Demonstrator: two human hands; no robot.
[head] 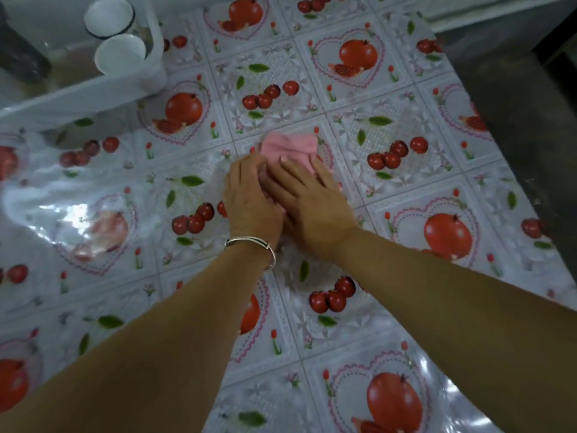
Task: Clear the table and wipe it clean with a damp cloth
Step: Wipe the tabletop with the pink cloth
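Observation:
A pink cloth [288, 148] lies bunched on the table [406, 189], which wears a glossy cover printed with pomegranates and cherries. My left hand [248, 198], with a silver bangle at the wrist, and my right hand [307, 201] press side by side on the near part of the cloth, fingers flat and pointing away from me. The right hand partly overlaps the left. Only the far end of the cloth shows beyond my fingertips. Wet sheen shows on the cover to the left.
A white plastic bin [150, 79] stands at the far left corner, holding two white cups [120, 53] and a dark object [18, 54]. The table's right edge [487, 126] drops to a dark floor.

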